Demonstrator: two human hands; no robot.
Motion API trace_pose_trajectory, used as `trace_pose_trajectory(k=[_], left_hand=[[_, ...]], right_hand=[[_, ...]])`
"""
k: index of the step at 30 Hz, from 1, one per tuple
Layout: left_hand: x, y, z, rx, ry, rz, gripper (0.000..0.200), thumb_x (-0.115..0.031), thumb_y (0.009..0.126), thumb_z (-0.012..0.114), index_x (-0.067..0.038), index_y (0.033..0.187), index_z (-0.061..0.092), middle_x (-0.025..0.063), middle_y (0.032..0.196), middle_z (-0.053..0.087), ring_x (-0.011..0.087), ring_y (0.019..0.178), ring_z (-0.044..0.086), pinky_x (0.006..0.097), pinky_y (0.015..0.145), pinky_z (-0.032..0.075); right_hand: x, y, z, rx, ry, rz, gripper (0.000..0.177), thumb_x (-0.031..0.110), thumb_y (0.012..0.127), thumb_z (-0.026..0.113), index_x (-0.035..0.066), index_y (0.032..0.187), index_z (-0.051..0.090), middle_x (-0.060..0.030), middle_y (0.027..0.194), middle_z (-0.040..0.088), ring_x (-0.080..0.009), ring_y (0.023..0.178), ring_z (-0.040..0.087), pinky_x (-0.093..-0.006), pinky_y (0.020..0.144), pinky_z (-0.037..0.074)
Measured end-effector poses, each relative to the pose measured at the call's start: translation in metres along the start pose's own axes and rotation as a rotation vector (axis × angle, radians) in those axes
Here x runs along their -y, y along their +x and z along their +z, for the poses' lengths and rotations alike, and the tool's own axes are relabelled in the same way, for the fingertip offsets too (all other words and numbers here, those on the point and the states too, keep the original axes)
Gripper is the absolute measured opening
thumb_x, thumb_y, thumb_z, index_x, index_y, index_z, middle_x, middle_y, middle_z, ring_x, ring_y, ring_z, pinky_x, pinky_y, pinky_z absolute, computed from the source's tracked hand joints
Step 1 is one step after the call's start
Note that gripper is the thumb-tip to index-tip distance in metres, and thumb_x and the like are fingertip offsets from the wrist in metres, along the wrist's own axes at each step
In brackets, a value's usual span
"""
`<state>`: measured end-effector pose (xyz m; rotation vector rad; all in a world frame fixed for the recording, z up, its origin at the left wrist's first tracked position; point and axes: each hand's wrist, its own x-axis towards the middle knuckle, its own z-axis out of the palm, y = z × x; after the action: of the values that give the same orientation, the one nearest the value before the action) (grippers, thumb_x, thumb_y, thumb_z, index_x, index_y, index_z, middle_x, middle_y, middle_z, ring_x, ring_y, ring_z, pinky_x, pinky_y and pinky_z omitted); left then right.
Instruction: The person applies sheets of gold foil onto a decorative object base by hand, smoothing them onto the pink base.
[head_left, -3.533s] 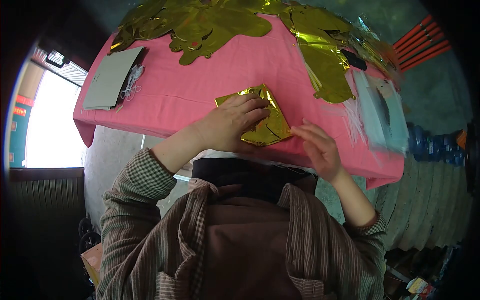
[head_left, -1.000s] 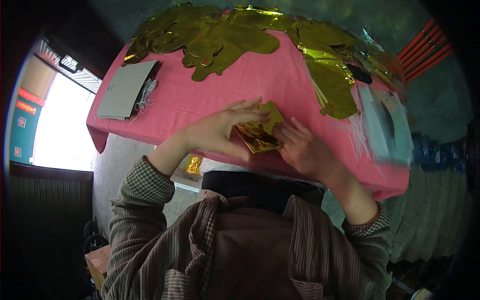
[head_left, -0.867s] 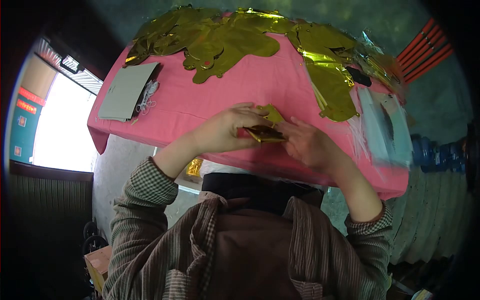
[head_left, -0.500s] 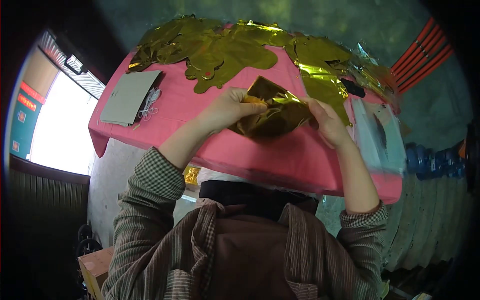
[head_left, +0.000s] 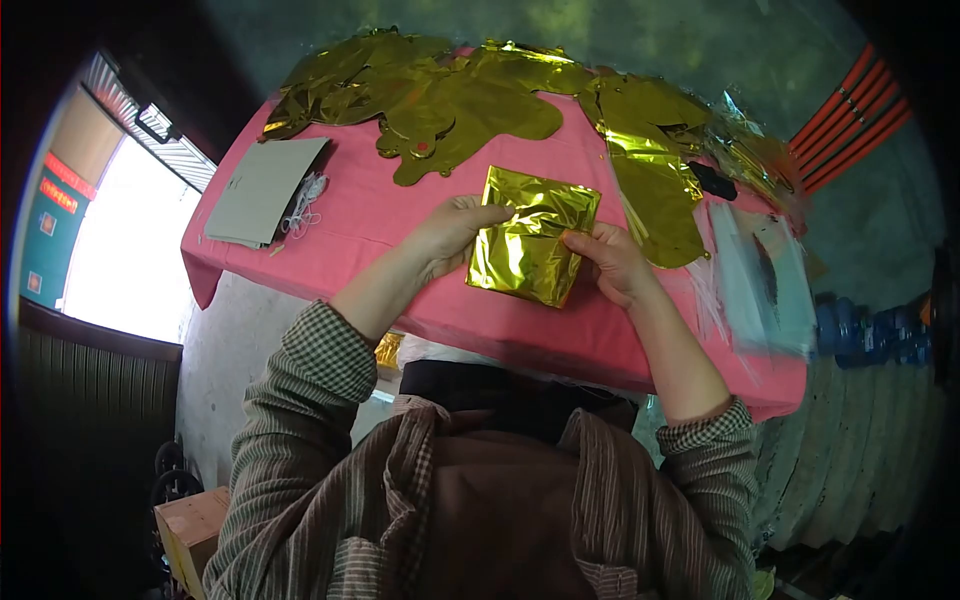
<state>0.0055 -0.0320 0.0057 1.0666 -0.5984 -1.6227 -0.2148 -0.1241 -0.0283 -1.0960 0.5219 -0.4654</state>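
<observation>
A folded, shiny gold foil sheet [head_left: 535, 245], roughly square, is held up over the pink-covered table [head_left: 400, 215]. My left hand [head_left: 458, 230] grips its left edge, thumb lying on the front face. On the right edge, my right hand [head_left: 610, 262] pinches it with the thumb in front; the other fingers are partly behind. Large gold foil pieces [head_left: 490, 110] with rounded outlines lie spread along the far side of the table. Another long foil piece [head_left: 655, 200] reaches toward me on the right.
At the table's left lie grey cardboard sheets [head_left: 262, 190] with white string [head_left: 304, 200] beside them. Clear plastic bags [head_left: 765, 270] lie at the right end, near a small black item [head_left: 712, 180]. Blue water bottles [head_left: 870, 330] stand beyond the right edge; a cardboard box [head_left: 192, 535] is at lower left.
The gold foil has turned from a tilted, partly bent position to a flat square facing me. My right hand has moved left and lower along its edge.
</observation>
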Motion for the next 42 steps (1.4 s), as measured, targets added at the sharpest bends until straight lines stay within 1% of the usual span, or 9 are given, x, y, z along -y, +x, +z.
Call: trace_pose_trajectory(k=[6, 8, 11, 15, 19, 32, 34, 38, 42], left_hand=[[0.005, -0.021, -0.035, -0.067, 0.242, 0.205, 0.02, -0.016, 0.091, 0.056, -0.001, 0.103, 0.064, 0.0095, 0.088, 0.069, 0.0147, 0.076, 0.066, 0.0281, 0.07, 0.054], [-0.004, -0.04, -0.046, -0.309, 1.096, 0.65, 0.025, -0.02, 0.087, 0.061, -0.001, 0.103, 0.064, 0.0134, 0.088, 0.068, 0.0228, 0.074, 0.067, 0.0331, 0.07, 0.054], [-0.041, -0.065, -0.095, -0.71, 1.607, 0.787, 0.027, -0.02, 0.079, 0.066, -0.004, 0.101, 0.065, 0.0163, 0.099, 0.066, 0.034, 0.092, 0.062, 0.0408, 0.082, 0.05], [-0.078, -0.09, -0.163, -1.112, 1.903, 0.477, 0.025, -0.028, 0.081, 0.062, -0.009, 0.097, 0.067, 0.0114, 0.105, 0.062, 0.0323, 0.101, 0.058, 0.0418, 0.086, 0.048], [-0.095, -0.095, -0.189, -1.106, 1.904, 0.206, 0.025, -0.03, 0.083, 0.059, -0.008, 0.083, 0.07, 0.0142, 0.087, 0.068, 0.0329, 0.084, 0.064, 0.0432, 0.074, 0.052], [-0.109, -0.103, -0.18, -1.124, 1.831, 0.251, 0.021, -0.026, 0.076, 0.066, -0.007, 0.081, 0.069, 0.0133, 0.078, 0.067, 0.0303, 0.076, 0.065, 0.0407, 0.07, 0.051], [-0.122, -0.098, -0.185, -1.015, 1.783, 0.123, 0.029, -0.033, 0.073, 0.071, -0.007, 0.084, 0.069, 0.0117, 0.083, 0.068, 0.029, 0.08, 0.065, 0.0392, 0.073, 0.051], [-0.142, -0.078, -0.183, -0.837, 1.831, 0.061, 0.04, -0.04, 0.072, 0.073, -0.007, 0.095, 0.067, 0.0137, 0.1, 0.066, 0.0293, 0.092, 0.063, 0.0396, 0.081, 0.049], [-0.135, -0.038, -0.236, -0.891, 1.854, 0.338, 0.058, -0.047, 0.071, 0.071, -0.01, 0.116, 0.061, 0.0129, 0.124, 0.056, 0.0299, 0.116, 0.051, 0.0411, 0.097, 0.041]], right_hand=[[-0.004, 0.001, -0.003, -0.17, 0.082, -0.087, 0.016, 0.011, 0.091, 0.06, 0.001, 0.102, 0.062, -0.0046, 0.094, 0.066, -0.0121, 0.083, 0.062, -0.0256, 0.074, 0.05], [-0.004, 0.001, -0.007, -0.16, 0.091, -0.093, 0.015, 0.011, 0.091, 0.059, 0.001, 0.102, 0.061, -0.0046, 0.094, 0.066, -0.0118, 0.082, 0.062, -0.0253, 0.072, 0.05], [-0.005, -0.002, -0.026, -0.113, 0.08, -0.068, 0.015, 0.012, 0.092, 0.058, 0.003, 0.104, 0.061, -0.0032, 0.096, 0.066, -0.0097, 0.081, 0.062, -0.0228, 0.07, 0.05], [0.007, -0.004, -0.002, -0.172, 0.061, -0.046, 0.01, 0.014, 0.092, 0.058, 0.007, 0.098, 0.061, 0.002, 0.086, 0.065, -0.0039, 0.068, 0.058, -0.0168, 0.057, 0.046], [0.007, -0.006, -0.004, -0.201, 0.081, -0.024, 0.008, 0.014, 0.092, 0.058, 0.007, 0.094, 0.062, 0.0021, 0.083, 0.064, -0.0044, 0.067, 0.058, -0.017, 0.057, 0.046], [0.006, -0.006, -0.011, -0.087, 0.112, -0.044, 0.013, 0.012, 0.091, 0.059, 0.003, 0.099, 0.064, -0.0029, 0.093, 0.067, -0.0089, 0.079, 0.063, -0.0227, 0.068, 0.051], [0.012, -0.008, 0.002, -0.199, 0.085, -0.016, 0.007, 0.012, 0.091, 0.059, 0.007, 0.087, 0.064, 0.0012, 0.081, 0.064, -0.0058, 0.064, 0.056, -0.0187, 0.057, 0.044], [0.011, -0.007, -0.003, -0.168, 0.088, -0.021, 0.007, 0.013, 0.091, 0.059, 0.007, 0.089, 0.063, 0.0, 0.083, 0.065, -0.0067, 0.067, 0.058, -0.0202, 0.06, 0.047], [0.003, -0.006, -0.013, -0.109, 0.117, -0.044, 0.013, 0.012, 0.091, 0.059, 0.003, 0.1, 0.064, -0.0033, 0.092, 0.067, -0.0094, 0.078, 0.063, -0.0229, 0.068, 0.052]])
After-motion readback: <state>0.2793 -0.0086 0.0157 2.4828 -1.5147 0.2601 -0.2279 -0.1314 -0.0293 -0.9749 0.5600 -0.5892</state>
